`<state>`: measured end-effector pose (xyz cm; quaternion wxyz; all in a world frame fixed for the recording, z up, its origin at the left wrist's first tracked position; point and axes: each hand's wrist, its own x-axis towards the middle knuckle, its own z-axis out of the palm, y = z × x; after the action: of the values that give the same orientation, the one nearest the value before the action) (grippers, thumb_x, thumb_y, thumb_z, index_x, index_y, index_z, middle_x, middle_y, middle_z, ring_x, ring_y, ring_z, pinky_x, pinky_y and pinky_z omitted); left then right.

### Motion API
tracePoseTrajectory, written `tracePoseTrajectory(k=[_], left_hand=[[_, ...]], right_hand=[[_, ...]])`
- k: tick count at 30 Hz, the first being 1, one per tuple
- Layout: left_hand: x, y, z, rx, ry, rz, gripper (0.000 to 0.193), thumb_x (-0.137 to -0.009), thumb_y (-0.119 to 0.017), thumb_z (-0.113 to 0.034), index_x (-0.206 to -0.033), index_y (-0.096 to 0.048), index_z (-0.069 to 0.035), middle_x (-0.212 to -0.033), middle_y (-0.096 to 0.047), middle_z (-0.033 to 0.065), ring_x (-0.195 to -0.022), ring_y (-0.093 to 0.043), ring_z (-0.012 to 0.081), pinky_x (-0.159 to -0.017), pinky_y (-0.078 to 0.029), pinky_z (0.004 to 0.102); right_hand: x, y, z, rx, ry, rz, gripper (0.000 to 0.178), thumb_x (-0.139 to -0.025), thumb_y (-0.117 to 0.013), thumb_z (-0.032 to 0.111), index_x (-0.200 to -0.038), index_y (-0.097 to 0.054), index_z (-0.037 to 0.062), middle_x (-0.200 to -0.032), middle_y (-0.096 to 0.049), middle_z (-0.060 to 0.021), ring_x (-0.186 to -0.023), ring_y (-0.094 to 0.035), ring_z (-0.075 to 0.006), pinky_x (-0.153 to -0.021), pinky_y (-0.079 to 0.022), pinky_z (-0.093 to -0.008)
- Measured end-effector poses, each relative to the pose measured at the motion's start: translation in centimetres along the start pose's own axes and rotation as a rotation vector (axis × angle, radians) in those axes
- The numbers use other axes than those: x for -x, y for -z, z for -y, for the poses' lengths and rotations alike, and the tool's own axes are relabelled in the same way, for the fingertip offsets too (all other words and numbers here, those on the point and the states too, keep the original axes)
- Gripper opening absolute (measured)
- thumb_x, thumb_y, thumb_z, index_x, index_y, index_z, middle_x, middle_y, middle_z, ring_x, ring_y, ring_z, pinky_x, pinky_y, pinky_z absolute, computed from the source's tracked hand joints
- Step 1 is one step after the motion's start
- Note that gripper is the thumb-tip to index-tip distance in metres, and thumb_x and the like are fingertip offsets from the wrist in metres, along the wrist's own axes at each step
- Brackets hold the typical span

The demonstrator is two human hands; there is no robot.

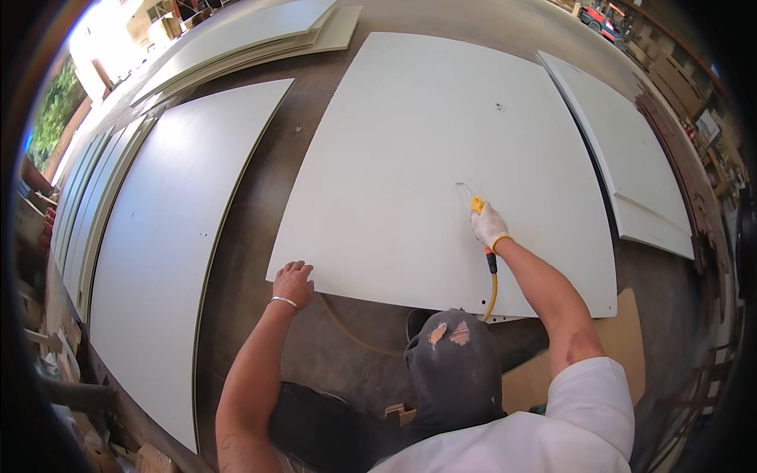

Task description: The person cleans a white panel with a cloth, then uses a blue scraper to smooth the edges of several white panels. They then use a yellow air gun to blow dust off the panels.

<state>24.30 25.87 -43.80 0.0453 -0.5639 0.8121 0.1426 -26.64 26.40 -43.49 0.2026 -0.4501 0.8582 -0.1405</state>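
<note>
A large white panel (410, 158) lies flat in front of me. My right hand (490, 225), in a whitish work glove with a yellow cuff, is closed around a yellow air blow gun (477, 204). Its thin metal nozzle points to the far left, just over the panel's surface. From the handle a yellow hose (494, 293) runs back toward my knee and drops out of sight. My bare left hand (293, 282) rests on the panel's near left corner, fingers on top and thumb apart. A light band circles that wrist.
Another long white panel (169, 205) lies at left, beside several stacked boards (87, 213). More panels (244, 43) are piled at the far left. To the right are white boards (631, 158) and dark brown strips (670, 150). A red vehicle (603, 22) stands far off.
</note>
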Motion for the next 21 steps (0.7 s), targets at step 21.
tracePoseTrajectory(k=[21], left_hand=[[-7.4, -5.3, -10.0, -0.096, -0.365, 0.092, 0.078, -0.104, -0.049, -0.045, -0.163, -0.021, -0.003, -0.174, -0.013, 0.0119, -0.161, -0.008, 0.0262, -0.131, -0.006, 0.0482]], right_hand=[[12.1, -0.1, 1.9, 0.33, 0.112, -0.002, 0.035, -0.1, -0.058, 0.036, -0.116, -0.052, 0.0054, -0.073, -0.069, -0.0206, -0.069, -0.071, -0.0414, -0.059, -0.053, -0.0591]])
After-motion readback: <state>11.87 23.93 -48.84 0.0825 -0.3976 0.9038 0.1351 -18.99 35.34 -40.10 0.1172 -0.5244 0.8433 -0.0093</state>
